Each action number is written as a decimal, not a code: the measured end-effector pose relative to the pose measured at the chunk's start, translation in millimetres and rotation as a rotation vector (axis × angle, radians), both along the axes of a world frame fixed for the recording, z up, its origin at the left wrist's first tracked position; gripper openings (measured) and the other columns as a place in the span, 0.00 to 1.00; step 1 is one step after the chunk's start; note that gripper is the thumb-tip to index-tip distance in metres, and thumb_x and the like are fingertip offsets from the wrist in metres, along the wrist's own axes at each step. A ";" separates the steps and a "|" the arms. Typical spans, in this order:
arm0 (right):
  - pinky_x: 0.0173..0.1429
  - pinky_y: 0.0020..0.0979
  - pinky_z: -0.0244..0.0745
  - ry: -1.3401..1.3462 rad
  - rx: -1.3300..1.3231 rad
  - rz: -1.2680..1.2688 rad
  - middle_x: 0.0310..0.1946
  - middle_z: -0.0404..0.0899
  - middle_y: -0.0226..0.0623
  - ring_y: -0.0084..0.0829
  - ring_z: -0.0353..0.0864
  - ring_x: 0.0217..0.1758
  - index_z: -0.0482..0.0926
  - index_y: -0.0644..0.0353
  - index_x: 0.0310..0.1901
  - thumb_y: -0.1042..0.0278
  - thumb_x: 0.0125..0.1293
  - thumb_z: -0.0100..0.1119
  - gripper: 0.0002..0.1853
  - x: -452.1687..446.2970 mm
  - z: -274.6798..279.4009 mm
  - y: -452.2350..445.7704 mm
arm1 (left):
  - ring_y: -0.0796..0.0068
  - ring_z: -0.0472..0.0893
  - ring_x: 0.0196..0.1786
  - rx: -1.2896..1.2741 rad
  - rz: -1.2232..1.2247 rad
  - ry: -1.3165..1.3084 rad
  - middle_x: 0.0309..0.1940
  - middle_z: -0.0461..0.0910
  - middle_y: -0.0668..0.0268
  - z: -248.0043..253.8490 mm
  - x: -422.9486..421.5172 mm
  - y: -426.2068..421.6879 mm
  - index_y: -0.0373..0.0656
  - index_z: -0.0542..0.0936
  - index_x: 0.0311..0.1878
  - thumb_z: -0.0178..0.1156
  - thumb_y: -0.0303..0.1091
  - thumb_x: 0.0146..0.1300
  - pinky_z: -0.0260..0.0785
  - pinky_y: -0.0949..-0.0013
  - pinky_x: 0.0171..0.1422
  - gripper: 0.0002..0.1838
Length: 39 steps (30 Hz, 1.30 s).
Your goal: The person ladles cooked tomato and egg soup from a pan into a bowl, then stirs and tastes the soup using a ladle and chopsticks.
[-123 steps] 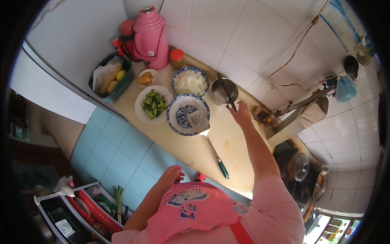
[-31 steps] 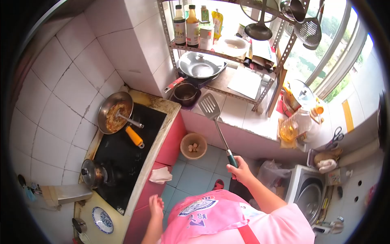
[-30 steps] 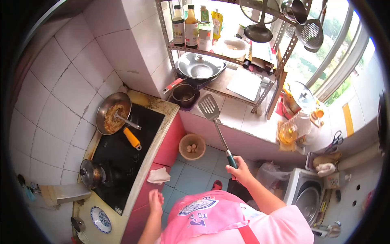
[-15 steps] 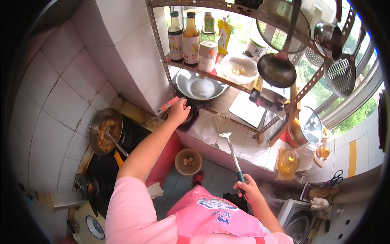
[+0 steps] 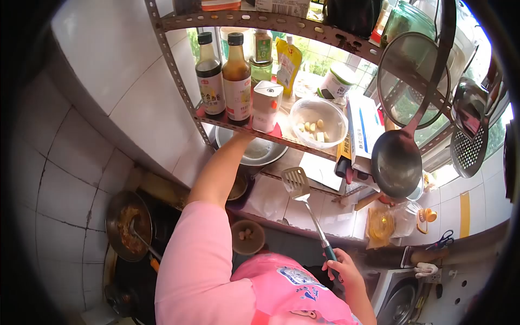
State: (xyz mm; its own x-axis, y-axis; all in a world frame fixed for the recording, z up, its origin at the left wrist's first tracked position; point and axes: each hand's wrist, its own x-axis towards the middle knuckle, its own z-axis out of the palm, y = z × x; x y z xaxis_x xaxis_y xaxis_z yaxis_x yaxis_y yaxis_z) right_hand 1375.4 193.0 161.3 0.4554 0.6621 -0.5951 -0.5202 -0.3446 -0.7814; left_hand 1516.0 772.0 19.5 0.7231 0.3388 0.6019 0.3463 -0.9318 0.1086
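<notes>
Spatula [image 5: 301, 195] stays in right hand [image 5: 343, 268]; left forearm [image 5: 222, 170] now reaches beneath shelf [image 5: 301, 145]

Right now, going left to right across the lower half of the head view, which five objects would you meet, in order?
Frying pan → round basin → slotted spatula → bottle of yellow liquid → scissors.

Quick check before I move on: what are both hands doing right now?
Left hand: hidden beyond the shelf edge; open or closed cannot be told.
Right hand: closed around the handle of the spatula.
</notes>
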 end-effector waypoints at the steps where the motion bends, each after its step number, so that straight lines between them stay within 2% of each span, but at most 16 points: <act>1: 0.20 0.23 0.64 -0.008 -0.026 -0.008 0.29 0.79 0.42 0.25 0.74 0.17 0.69 0.66 0.51 0.69 0.58 0.59 0.20 -1.0 -3.2 -0.4 | 0.50 0.68 0.64 -0.050 -0.006 0.046 0.57 0.73 0.51 2.3 3.3 -1.5 0.41 0.74 0.56 0.61 0.47 0.58 0.62 0.55 0.66 0.26; 2: 0.21 0.25 0.67 -0.015 -0.054 -0.016 0.28 0.78 0.43 0.27 0.73 0.17 0.69 0.66 0.51 0.67 0.57 0.60 0.21 -1.0 -5.8 0.5 | 0.50 0.68 0.64 -0.092 -0.009 0.085 0.57 0.73 0.51 3.6 4.2 -1.4 0.41 0.74 0.56 0.61 0.47 0.58 0.62 0.55 0.66 0.26; 10: 0.22 0.24 0.67 -0.015 -0.102 -0.058 0.27 0.79 0.43 0.26 0.73 0.17 0.70 0.66 0.50 0.66 0.57 0.61 0.21 -0.9 7.7 13.6 | 0.50 0.68 0.64 -0.181 -0.016 0.148 0.58 0.72 0.51 9.6 2.3 15.9 0.41 0.74 0.57 0.61 0.46 0.58 0.62 0.54 0.66 0.27; 14: 0.22 0.23 0.67 -0.033 -0.094 -0.045 0.27 0.78 0.42 0.24 0.73 0.17 0.70 0.67 0.51 0.65 0.56 0.62 0.23 8.6 -0.2 22.4 | 0.50 0.67 0.64 -0.198 -0.029 0.153 0.58 0.72 0.51 13.0 -0.6 22.1 0.41 0.73 0.57 0.61 0.46 0.58 0.62 0.54 0.66 0.27; 17: 0.19 0.21 0.61 -0.025 -0.061 -0.026 0.29 0.81 0.39 0.22 0.73 0.17 0.70 0.64 0.51 0.68 0.59 0.60 0.20 19.9 -6.7 36.2 | 0.50 0.67 0.64 -0.212 -0.029 0.155 0.58 0.71 0.51 12.2 -3.5 27.7 0.42 0.73 0.58 0.61 0.46 0.58 0.62 0.54 0.66 0.27; 24: 0.21 0.24 0.65 -0.035 -0.100 0.093 0.29 0.79 0.39 0.23 0.71 0.16 0.70 0.65 0.49 0.65 0.60 0.60 0.19 54.4 -23.1 113.5 | 0.50 0.67 0.64 -0.225 -0.031 0.167 0.59 0.71 0.51 12.5 -4.3 31.8 0.42 0.72 0.58 0.61 0.46 0.58 0.62 0.53 0.65 0.28; 29: 0.21 0.23 0.63 -0.005 0.021 0.084 0.29 0.78 0.37 0.23 0.71 0.17 0.71 0.64 0.45 0.64 0.60 0.61 0.16 70.3 -39.7 180.2 | 0.50 0.67 0.64 -0.230 -0.033 0.171 0.59 0.70 0.51 12.0 -2.9 33.1 0.42 0.72 0.59 0.61 0.46 0.58 0.62 0.53 0.65 0.28; 33: 0.20 0.23 0.63 -0.037 0.062 0.056 0.28 0.77 0.36 0.23 0.71 0.17 0.71 0.63 0.43 0.65 0.58 0.62 0.15 76.1 -73.2 246.3 | 0.50 0.67 0.64 -0.229 -0.034 0.171 0.59 0.70 0.51 10.1 -1.8 33.9 0.43 0.71 0.59 0.60 0.46 0.58 0.62 0.53 0.65 0.28; 36: 0.22 0.24 0.64 -0.014 0.190 0.000 0.25 0.72 0.32 0.22 0.70 0.18 0.70 0.60 0.36 0.68 0.56 0.64 0.12 72.4 -95.1 287.1 | 0.50 0.67 0.64 -0.238 -0.024 0.168 0.60 0.70 0.51 13.8 -1.4 29.7 0.43 0.71 0.60 0.60 0.46 0.58 0.62 0.52 0.65 0.28; 39: 0.23 0.25 0.65 -0.007 0.260 -0.008 0.24 0.71 0.31 0.22 0.70 0.18 0.70 0.60 0.36 0.68 0.57 0.65 0.12 70.3 -104.7 310.6 | 0.50 0.67 0.64 -0.246 -0.018 0.175 0.60 0.70 0.51 13.6 -0.2 24.6 0.43 0.71 0.60 0.60 0.46 0.58 0.62 0.52 0.65 0.29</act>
